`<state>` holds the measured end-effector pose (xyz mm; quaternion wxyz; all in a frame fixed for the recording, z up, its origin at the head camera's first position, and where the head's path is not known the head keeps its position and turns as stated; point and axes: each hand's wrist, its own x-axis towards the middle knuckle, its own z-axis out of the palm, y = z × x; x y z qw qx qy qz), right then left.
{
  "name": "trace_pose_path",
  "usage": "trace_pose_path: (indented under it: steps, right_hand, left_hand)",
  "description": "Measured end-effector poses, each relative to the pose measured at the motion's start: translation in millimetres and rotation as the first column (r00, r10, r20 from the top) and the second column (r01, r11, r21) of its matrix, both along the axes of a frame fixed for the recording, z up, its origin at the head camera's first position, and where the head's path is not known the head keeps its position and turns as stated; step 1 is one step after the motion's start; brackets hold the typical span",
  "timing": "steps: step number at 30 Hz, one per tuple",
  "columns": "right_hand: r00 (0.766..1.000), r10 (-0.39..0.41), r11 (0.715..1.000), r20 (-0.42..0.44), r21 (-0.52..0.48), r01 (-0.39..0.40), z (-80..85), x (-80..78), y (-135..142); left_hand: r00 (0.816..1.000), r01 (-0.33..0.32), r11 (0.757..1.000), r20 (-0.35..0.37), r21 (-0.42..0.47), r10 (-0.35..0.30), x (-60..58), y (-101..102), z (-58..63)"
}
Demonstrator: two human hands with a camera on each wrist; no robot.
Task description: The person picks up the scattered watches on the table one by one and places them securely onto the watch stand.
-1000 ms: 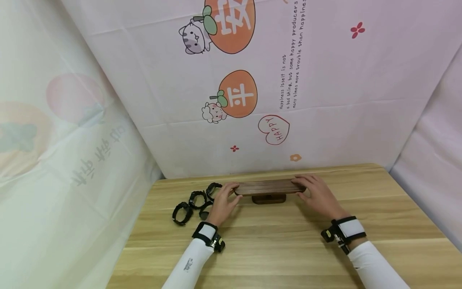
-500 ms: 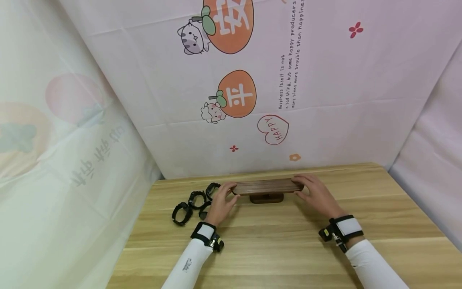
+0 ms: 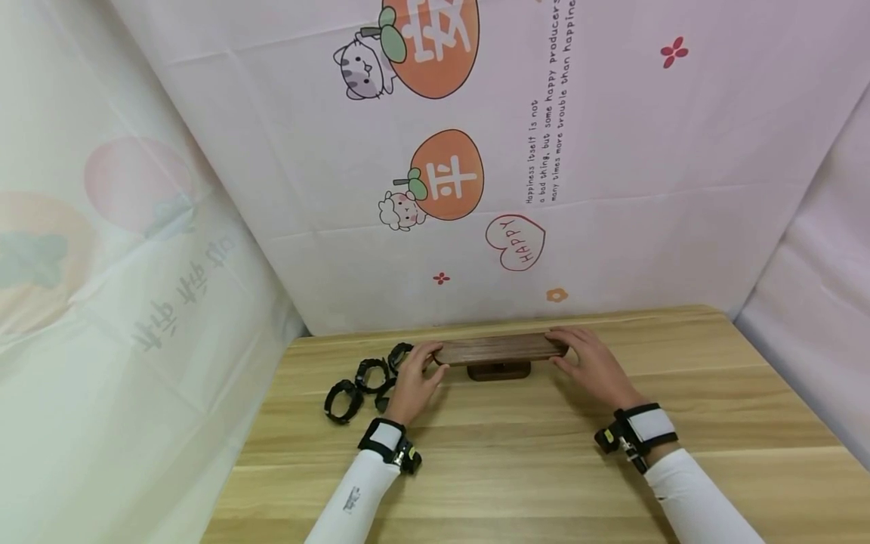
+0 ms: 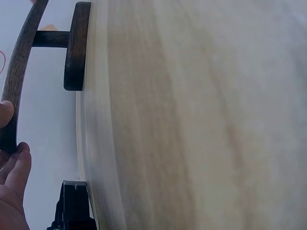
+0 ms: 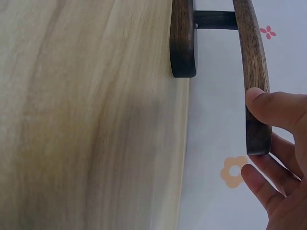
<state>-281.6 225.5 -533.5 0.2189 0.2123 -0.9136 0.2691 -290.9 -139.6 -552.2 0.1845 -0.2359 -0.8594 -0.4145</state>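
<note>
A dark brown wooden stand (image 3: 501, 350) is near the back of the table, with a long, slightly bowed top bar on a short post and a smaller flat base (image 3: 499, 371). My left hand (image 3: 413, 384) holds the bar's left end, thumb on the near side and fingers round the tip. At the opposite end, my right hand (image 3: 594, 370) grips the bar the same way; in the right wrist view its thumb (image 5: 268, 104) presses the wood. Both wrist views show the base right at the tabletop.
Several black watches (image 3: 343, 401) with their straps looped lie left of my left hand, one partly hidden behind it. The light wooden table (image 3: 516, 468) ends at a printed white cloth (image 3: 612, 227) behind, with more cloth on both sides.
Both hands have shifted the stand slightly to the left, and its base sits a little farther back. The watches stay where they were.
</note>
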Motion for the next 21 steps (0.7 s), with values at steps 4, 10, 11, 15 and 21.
trace_pose_path:
  steps: [4,10,11,15,21]
  right_hand:
    - [1.000,0.000,1.000,-0.006,-0.007,0.000,-1.8,-1.1,0]
    - [1.000,-0.006,1.000,-0.009,-0.021,0.006,-2.9,0.2,-2]
    - [1.000,-0.007,1.000,-0.006,-0.023,0.007,-2.9,0.6,-2]
    - [1.000,-0.006,1.000,0.001,-0.023,0.006,-3.4,1.8,-3]
    - [1.000,0.010,1.000,0.024,-0.010,-0.010,-5.7,4.0,-1]
  left_hand:
    - [1.000,-0.008,1.000,0.005,-0.015,0.008,-0.2,0,-0.4]
    - [0.998,-0.027,0.997,0.048,-0.069,0.031,1.8,-3,2.1]
    - [0.998,-0.034,0.996,0.050,-0.087,0.039,2.9,-4,2.5]
    - [0.995,-0.049,0.987,0.083,-0.153,0.063,9.6,-11,6.3]
    - [0.991,-0.046,0.982,0.114,-0.181,0.068,20.3,-25,11.4]
